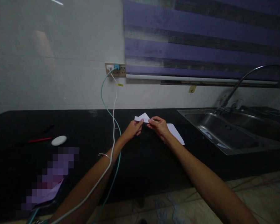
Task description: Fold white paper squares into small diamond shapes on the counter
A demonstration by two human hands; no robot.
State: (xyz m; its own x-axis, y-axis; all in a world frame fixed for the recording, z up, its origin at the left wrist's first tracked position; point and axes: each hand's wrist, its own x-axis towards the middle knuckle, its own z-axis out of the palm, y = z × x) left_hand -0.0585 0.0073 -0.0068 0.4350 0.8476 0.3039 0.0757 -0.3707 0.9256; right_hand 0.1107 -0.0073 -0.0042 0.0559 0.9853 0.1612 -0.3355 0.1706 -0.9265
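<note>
A small piece of folded white paper (144, 117) with a pointed top is held up over the dark counter. My left hand (133, 129) pinches its lower left part, thumb in front. At its lower right corner my right hand (159, 127) pinches it between thumb and fingers. Behind and to the right of my right wrist, more white paper (176, 133) lies flat on the counter, partly hidden by that hand and forearm.
A steel sink (224, 149) with a curved faucet (242, 79) is at the right. White and teal cables (114, 130) run from a wall socket (121, 71) across my left forearm. At the left lie a white oval object (59, 140), a red stick-like item (40, 140) and a blurred-out screen device (51, 180).
</note>
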